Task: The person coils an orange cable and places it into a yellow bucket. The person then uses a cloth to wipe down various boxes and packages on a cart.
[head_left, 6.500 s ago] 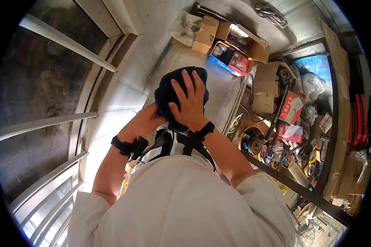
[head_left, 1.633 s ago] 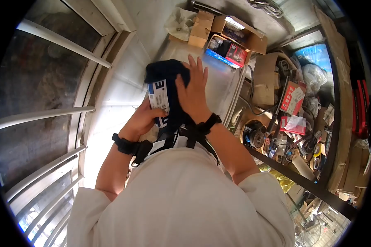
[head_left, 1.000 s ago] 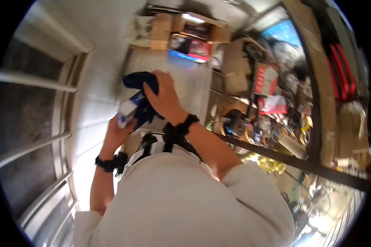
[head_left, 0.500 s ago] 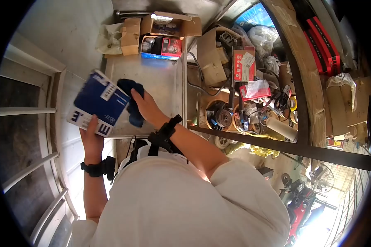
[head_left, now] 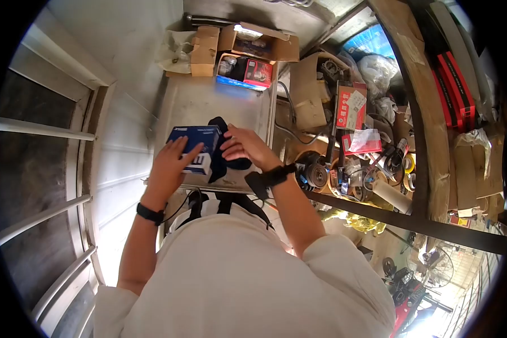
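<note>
A blue-and-white cardboard box (head_left: pixel 200 137) rests at the near part of the metal tabletop (head_left: pixel 208 104). Over its near left side lies my left hand (head_left: pixel 168 166), fingers spread and thumb across the box, holding it. A dark blue cloth (head_left: pixel 218 163) lies bunched against the right side of the box. My right hand (head_left: pixel 248 146) is just above the cloth, its fingers loosely bent and apart; no grip on the cloth shows. Black bands circle both wrists.
At the tabletop's back stand open cardboard boxes (head_left: pixel 205 50) and a blue tray (head_left: pixel 239 83) holding a red box. Shelving to the right is crowded with a red-and-white carton (head_left: pixel 350 107), plastic bags and parts. A white wall (head_left: pixel 132 124) and barred window stand left.
The blue box has come down and right onto the tabletop, turned to another face. My left hand has shifted onto its side. My right hand has loosened from the cloth.
</note>
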The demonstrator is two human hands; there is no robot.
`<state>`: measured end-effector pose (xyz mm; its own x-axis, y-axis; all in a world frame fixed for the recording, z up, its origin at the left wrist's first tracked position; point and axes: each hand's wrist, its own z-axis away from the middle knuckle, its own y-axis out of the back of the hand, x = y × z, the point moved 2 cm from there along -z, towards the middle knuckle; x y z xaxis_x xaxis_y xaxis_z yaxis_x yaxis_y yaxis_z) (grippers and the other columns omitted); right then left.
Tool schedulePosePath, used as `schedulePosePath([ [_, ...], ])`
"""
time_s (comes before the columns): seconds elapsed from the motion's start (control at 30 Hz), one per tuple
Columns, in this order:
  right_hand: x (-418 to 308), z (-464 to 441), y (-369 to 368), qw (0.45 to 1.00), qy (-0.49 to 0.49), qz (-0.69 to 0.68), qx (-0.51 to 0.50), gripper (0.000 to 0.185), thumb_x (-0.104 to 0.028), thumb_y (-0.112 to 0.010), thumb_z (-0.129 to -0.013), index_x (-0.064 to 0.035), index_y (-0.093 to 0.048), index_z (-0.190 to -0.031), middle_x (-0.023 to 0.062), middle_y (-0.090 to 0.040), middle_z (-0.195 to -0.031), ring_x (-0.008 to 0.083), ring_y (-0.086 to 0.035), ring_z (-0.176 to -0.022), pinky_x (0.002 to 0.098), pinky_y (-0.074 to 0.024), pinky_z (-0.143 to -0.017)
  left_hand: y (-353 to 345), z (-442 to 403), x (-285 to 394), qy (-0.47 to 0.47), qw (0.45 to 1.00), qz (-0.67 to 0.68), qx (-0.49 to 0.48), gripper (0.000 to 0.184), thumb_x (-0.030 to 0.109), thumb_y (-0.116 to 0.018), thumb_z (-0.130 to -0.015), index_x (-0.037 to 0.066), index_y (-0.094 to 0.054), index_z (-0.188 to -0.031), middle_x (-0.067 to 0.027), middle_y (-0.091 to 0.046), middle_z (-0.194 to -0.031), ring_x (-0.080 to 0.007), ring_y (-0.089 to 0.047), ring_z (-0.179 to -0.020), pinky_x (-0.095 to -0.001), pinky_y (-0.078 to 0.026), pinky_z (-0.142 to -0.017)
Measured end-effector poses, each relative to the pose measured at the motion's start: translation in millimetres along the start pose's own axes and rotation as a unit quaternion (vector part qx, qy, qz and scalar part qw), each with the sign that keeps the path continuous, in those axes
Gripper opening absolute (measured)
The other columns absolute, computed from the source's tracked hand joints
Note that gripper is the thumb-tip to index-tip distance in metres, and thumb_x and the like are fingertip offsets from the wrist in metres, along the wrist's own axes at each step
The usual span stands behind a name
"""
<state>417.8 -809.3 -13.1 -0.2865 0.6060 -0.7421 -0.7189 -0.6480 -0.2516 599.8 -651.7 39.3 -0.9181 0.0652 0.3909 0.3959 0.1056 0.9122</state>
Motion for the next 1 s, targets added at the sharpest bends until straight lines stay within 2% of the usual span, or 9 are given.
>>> schedulePosePath([
  [0.07, -18, 24, -13, 0.988, -0.055, -0.109, -0.097, 0.059, -0.033, -0.064, -0.09, 0.0097, -0.04, -0.123, 0.0229, -0.063, -0.092, 0.0263, -0.069, -0.082, 0.0349, -0.0593, -0.073, -21, -3, -1, -0.028, 0.999, -0.037, 0.021, 0.069, -0.006, -0.058, -0.07, 0.022, -0.053, -0.133, -0.022, -0.054, -0.128, -0.0339, -0.052, -0.12, -0.0455, -0.039, -0.104],
  [0.17, 1, 23, -12, 1.0, 0.008, 0.001, -0.009, 0.057, -0.019, -0.068, -0.088, 0.0095, -0.038, -0.127, 0.021, -0.063, -0.092, 0.0249, -0.068, -0.082, 0.0347, -0.0593, -0.074, -30, -15, 7, -0.052, 0.996, -0.064, 0.031, 0.062, -0.002, -0.055, -0.075, 0.021, -0.053, -0.132, -0.0206, -0.055, -0.127, -0.0321, -0.052, -0.121, -0.046, -0.036, -0.106],
  [0.2, 7, 21, -12, 0.997, 0.034, -0.062, 0.021, 0.059, -0.014, -0.072, -0.083, 0.0104, -0.04, -0.125, 0.0193, -0.063, -0.09, 0.0239, -0.068, -0.077, 0.0316, -0.0596, -0.069, -33, -19, 9, -0.054, 0.996, -0.059, 0.035, 0.061, -0.002, -0.056, -0.076, 0.021, -0.053, -0.132, -0.0201, -0.056, -0.127, -0.032, -0.051, -0.121, -0.0464, -0.035, -0.107],
  [0.5, -2, 35, 43, 0.943, 0.174, -0.107, 0.262, 0.043, -0.009, -0.063, -0.084, 0.0075, -0.052, -0.122, 0.0069, -0.063, -0.087, 0.0126, -0.062, -0.069, 0.0245, -0.0502, -0.059, -16, -47, 40, -0.052, 0.998, -0.016, 0.018, 0.079, 0.012, -0.074, -0.071, 0.02, -0.041, -0.142, -0.0167, -0.032, -0.149, -0.0347, -0.028, -0.138, -0.0512, -0.021, -0.114],
  [0.63, -30, 61, 101, 0.813, 0.347, -0.258, 0.39, 0.022, -0.014, -0.06, -0.085, 0.0002, -0.061, -0.101, 0.0024, -0.061, -0.078, 0.011, -0.056, -0.061, 0.0244, -0.0444, -0.053, -26, -36, 15, 0.01, 0.998, 0.062, 0.032, 0.083, 0.012, -0.074, -0.072, 0.019, -0.036, -0.145, -0.0179, -0.03, -0.15, -0.0366, -0.026, -0.139, -0.0519, -0.02, -0.114],
  [0.77, -27, 69, 213, 0.617, 0.479, -0.279, 0.558, 0.012, -0.018, -0.062, -0.085, -0.0064, -0.058, -0.085, 0.001, -0.056, -0.072, 0.011, -0.05, -0.057, 0.0268, -0.0408, -0.051, -34, -17, -11, 0.048, 0.995, 0.087, -0.009, 0.081, 0.009, -0.072, -0.072, 0.016, -0.036, -0.145, -0.0187, -0.032, -0.148, -0.0379, -0.029, -0.137, -0.052, -0.024, -0.112],
  [0.83, -33, 79, 249, 0.459, 0.471, -0.353, 0.665, 0.02, -0.022, -0.066, -0.082, -0.0044, -0.059, -0.087, 0.004, -0.058, -0.072, 0.0147, -0.053, -0.058, 0.0289, -0.0431, -0.053, -40, -7, -19, 0.062, 0.994, 0.085, -0.028, 0.081, 0.008, -0.071, -0.072, 0.015, -0.037, -0.144, -0.0191, -0.034, -0.146, -0.0382, -0.031, -0.135, -0.0518, -0.025, -0.112],
  [0.9, -21, 83, 306, 0.429, 0.437, -0.427, 0.665, 0.044, -0.014, -0.069, -0.08, 0.0009, -0.051, -0.117, 0.0127, -0.062, -0.104, 0.0235, -0.06, -0.086, 0.036, -0.05, -0.073, -46, 5, -28, 0.073, 0.993, 0.083, -0.043, 0.081, 0.007, -0.071, -0.072, 0.015, -0.037, -0.144, -0.0197, -0.035, -0.145, -0.0387, -0.032, -0.134, -0.0506, -0.027, -0.111],
  [1.0, 3, 86, 377, 0.4, 0.342, -0.417, 0.741, 0.044, -0.017, -0.067, -0.081, -0.0058, -0.05, -0.12, 0.0128, -0.062, -0.112, 0.0278, -0.061, -0.095, 0.0425, -0.0504, -0.077, -45, 16, -31, 0.099, 0.989, 0.095, -0.06, 0.081, 0.007, -0.071, -0.072, 0.014, -0.036, -0.144, -0.0203, -0.036, -0.144, -0.0392, -0.033, -0.133, -0.0483, -0.028, -0.111],
])
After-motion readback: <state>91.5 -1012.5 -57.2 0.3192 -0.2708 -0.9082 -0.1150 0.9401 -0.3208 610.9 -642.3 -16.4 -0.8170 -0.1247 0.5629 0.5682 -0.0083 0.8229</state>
